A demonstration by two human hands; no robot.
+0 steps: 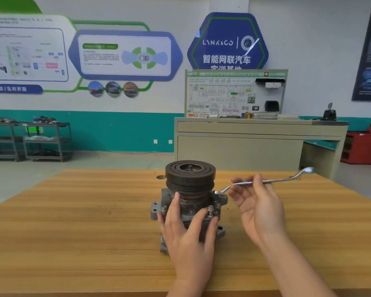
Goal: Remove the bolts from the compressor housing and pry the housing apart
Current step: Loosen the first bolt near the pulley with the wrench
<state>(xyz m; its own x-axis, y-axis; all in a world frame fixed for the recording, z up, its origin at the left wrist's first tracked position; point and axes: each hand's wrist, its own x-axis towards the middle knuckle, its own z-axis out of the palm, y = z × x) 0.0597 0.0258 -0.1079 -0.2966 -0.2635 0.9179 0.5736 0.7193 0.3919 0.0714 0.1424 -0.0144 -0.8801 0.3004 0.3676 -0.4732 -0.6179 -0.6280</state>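
Head view
Compressor: stands upright on the wooden table, near its middle, black grooved pulley on top, grey housing below.
Bolts: one bolt stands raised from the housing flange at the front right; another bolt sits at the front left.
Left hand: lies against the front of the housing, fingers straight and spread; index fingertip reaches just under the pulley, two fingers end beside the right bolt.
Right hand: palm up, right of the compressor, fingers loosely curled round the shank of a ring spanner.
Spanner: near end sits at the housing's rear right corner; far end points away to the right, above the table.
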